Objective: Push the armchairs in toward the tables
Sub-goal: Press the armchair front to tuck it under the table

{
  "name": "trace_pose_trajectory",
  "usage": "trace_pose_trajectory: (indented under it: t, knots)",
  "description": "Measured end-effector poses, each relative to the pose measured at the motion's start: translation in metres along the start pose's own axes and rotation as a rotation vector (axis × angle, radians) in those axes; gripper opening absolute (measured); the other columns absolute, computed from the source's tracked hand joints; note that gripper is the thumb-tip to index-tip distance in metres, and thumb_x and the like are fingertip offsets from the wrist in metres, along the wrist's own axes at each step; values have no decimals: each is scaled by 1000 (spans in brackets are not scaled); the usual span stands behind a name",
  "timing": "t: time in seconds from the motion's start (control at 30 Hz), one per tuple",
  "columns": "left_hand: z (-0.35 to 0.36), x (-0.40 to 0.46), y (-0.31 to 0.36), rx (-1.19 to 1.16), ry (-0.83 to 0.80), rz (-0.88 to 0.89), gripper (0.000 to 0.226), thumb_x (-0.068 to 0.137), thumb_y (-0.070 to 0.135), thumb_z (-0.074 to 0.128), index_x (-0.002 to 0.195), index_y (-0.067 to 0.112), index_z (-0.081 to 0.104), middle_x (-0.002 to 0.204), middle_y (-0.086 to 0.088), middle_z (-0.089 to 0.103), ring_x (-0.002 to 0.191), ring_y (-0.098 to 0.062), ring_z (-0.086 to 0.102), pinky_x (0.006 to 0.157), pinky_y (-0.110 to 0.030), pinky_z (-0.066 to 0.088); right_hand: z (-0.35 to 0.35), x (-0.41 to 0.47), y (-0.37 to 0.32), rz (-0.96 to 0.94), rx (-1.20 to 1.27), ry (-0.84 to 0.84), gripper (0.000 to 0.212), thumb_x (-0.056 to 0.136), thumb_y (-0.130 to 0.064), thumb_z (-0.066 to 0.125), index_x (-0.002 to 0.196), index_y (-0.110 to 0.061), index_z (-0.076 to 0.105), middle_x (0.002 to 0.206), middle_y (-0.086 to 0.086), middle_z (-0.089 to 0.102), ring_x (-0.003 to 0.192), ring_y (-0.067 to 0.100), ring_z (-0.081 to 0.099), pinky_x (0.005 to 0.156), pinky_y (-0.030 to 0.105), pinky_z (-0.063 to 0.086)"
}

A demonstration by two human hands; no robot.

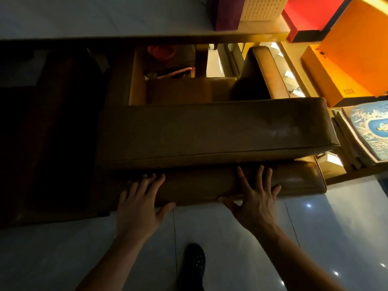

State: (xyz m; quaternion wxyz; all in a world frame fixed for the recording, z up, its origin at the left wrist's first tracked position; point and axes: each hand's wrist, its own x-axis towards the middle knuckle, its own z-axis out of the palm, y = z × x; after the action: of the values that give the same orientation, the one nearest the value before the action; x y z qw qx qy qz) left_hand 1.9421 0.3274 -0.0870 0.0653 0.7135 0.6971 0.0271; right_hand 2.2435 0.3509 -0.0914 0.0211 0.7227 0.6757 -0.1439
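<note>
Smooth leather armchair (218,131), glossy floor (327,227)

- My left hand (140,203) is flat, palm down, fingers spread and pointing forward, thumb out to the right.
- My right hand (255,198) is likewise flat with fingers fanned wide, thumb stretched left.
- Both my forearms are bare and reach forward, wrists roughly level with each other.
- One dark-shod foot (194,262) is planted between my arms.

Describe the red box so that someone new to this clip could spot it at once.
Start at the brown leather armchair that both hands press, then look to the tabletop beyond it. The red box sits at the top right, bright red with a dark edge; the neighbouring boxes are orange.
</note>
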Motion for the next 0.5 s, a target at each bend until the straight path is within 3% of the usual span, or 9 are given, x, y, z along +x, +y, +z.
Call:
trace_pose_trajectory:
  t: [0.3, 0.5]
  knots:
    - [5, -63, -26, -66, 31, -25, 78, 82, 78, 42, 147, 35, 39, 142, 6, 50, 136, -20, 39, 116, -47, 28, 17, -62, -19, -34, 7, -4, 99, 74, -91, 26, 156, -42, 3, 164, 21, -12, 148, 44, -17, 113, 75, 11]
    - [4, -121, -31, -113, 1, -65, 76, 82, 77, 46, 145, 36, 41, 143, 8, 50, 137, -17, 37, 118, -42, 20, 32, -109, -22, -56, 12, -25, 96, 71, -95, 11, 154, -47, 1, 163, 18, -16, 147, 42, -21, 113, 74, 11]
